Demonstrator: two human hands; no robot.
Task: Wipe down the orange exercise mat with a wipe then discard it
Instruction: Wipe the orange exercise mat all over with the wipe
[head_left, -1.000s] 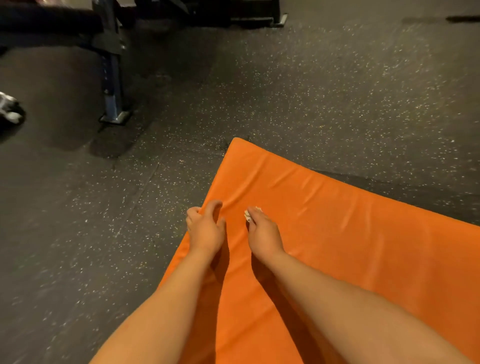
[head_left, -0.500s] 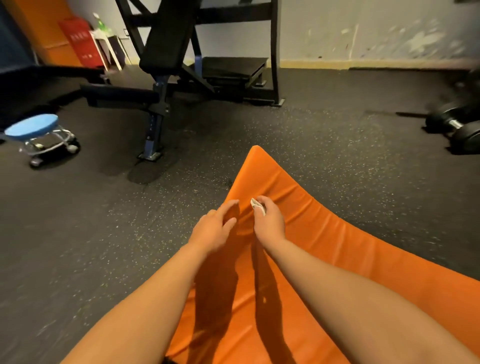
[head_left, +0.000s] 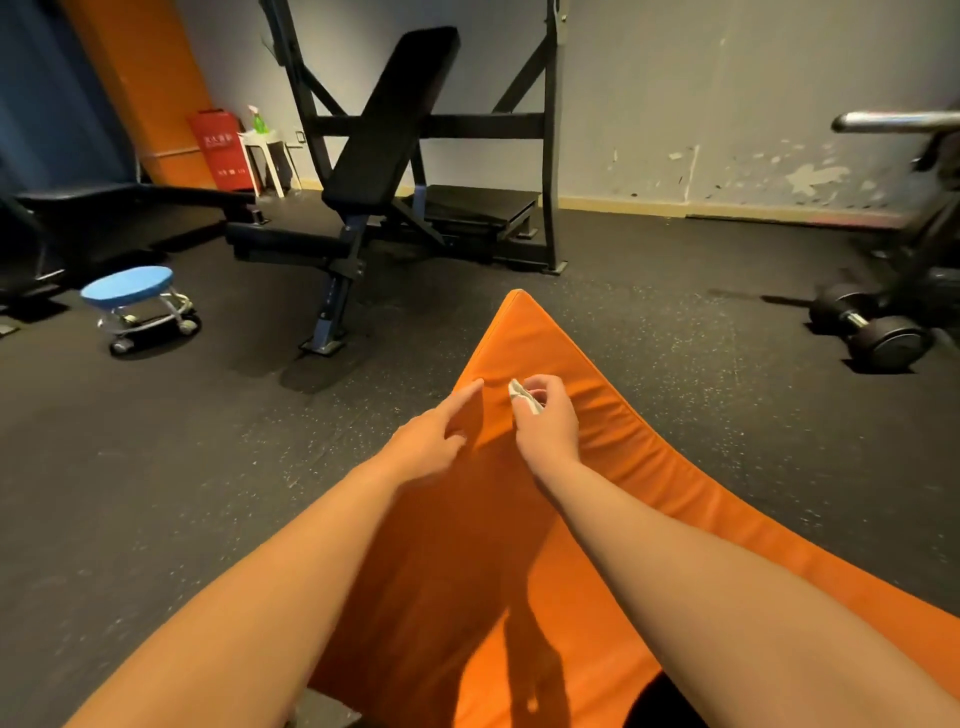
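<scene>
Your right hand (head_left: 549, 423) pinches the bunched wipe (head_left: 523, 399) near the far corner of the orange mat (head_left: 675, 493), your left hand (head_left: 428, 441) beside it loose-fingered and empty: spread the wipe flat, then sweep long overlapping strokes toward yourself.

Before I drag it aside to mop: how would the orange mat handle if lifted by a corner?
Probably bendy: the orange mat wrinkles near its corner. Its shiny cover may be slippery. The thick rounded edge suggests foam, so likely light for its size.
</scene>
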